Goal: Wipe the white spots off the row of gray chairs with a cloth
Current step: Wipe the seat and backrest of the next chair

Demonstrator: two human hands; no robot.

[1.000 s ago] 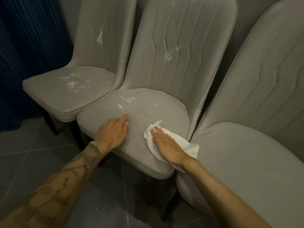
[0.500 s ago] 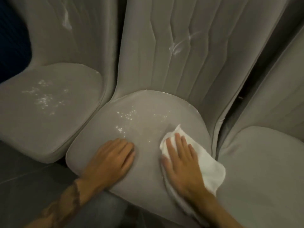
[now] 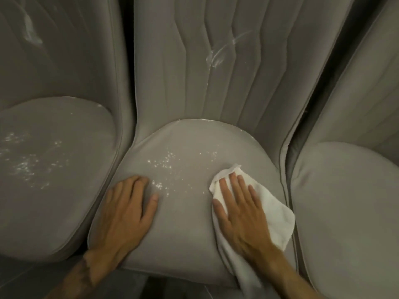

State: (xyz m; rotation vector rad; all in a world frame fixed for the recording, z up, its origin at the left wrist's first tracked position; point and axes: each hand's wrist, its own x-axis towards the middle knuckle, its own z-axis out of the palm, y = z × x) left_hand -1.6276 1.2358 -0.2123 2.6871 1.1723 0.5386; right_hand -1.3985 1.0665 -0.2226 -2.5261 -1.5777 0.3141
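Three gray padded chairs stand side by side. The middle chair (image 3: 190,212) fills the centre, with white spots (image 3: 164,162) scattered over its seat and a white smear (image 3: 218,55) on its backrest. My right hand (image 3: 239,208) lies flat, fingers straight, pressing a white cloth (image 3: 274,216) onto the right part of that seat. My left hand (image 3: 127,210) rests flat on the seat's left front, just beside the spots. The left chair (image 3: 64,201) also has white spots (image 3: 28,160) on its seat and a smear (image 3: 32,35) on its back.
The right chair (image 3: 349,201) shows no spots on its visible seat. Narrow dark gaps separate the chairs. A strip of dark tiled floor (image 3: 26,279) shows at the bottom left, below the seat edges.
The view has closed in on the middle seat. My right hand and the cloth have slid farther up the seat toward the backrest; my left hand stays pressed on the seat's left front.
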